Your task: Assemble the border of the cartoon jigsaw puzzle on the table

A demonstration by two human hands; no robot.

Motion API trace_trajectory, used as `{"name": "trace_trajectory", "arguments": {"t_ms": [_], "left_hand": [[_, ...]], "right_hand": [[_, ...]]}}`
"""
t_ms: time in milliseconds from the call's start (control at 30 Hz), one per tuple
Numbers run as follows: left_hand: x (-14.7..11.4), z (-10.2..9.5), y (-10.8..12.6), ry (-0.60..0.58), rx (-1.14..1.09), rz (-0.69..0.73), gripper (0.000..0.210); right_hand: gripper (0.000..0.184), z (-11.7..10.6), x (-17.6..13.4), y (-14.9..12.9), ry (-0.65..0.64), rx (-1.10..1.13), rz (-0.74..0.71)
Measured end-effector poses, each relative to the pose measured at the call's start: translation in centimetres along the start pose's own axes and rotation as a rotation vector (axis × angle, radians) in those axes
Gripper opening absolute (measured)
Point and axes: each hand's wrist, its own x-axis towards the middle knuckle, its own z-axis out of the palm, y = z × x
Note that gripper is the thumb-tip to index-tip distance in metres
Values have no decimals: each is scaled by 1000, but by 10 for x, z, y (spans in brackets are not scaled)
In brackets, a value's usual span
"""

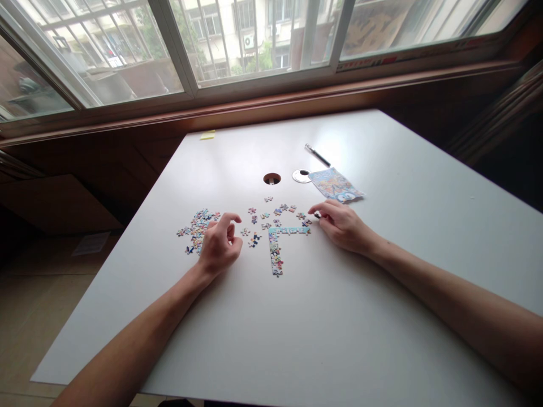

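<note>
My left hand [223, 240] hovers or rests beside the loose heap of small jigsaw pieces [199, 226] and covers part of it. Its fingers are curled, the index finger is bent outward, and nothing shows in it. My right hand [341, 225] pinches a small dark jigsaw piece [317, 215] between thumb and fingertips. That piece is just right of the joined puzzle border [275, 249], an L-shaped corner with a top strip and a left strip. Several loose jigsaw pieces [278, 210] lie spread above and left of the border.
A crumpled picture sheet [337, 185] lies beyond my right hand, with a black pen [317, 155] and a ring-shaped cover [301, 176] near it. The white table [271, 333] has a round hole [272, 179]. A yellow sticky note [207, 135] is at the far edge, below the window.
</note>
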Motion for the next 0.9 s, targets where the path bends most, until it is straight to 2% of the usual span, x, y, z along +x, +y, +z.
{"name": "trace_trajectory", "arguments": {"t_ms": [267,600,800,900], "left_hand": [[0,0,3,-7,-72,-43,26],[-2,-2,1,-8,-50,-12,40],[0,-2,4,-5,-84,-64,22],[0,-1,4,4,-69,-61,24]], "right_hand": [[22,-1,0,-5,11,13,28],[25,0,0,-2,12,-21,25],[25,-1,0,-2,11,-35,34],[25,-1,0,-2,9,-34,45]]}}
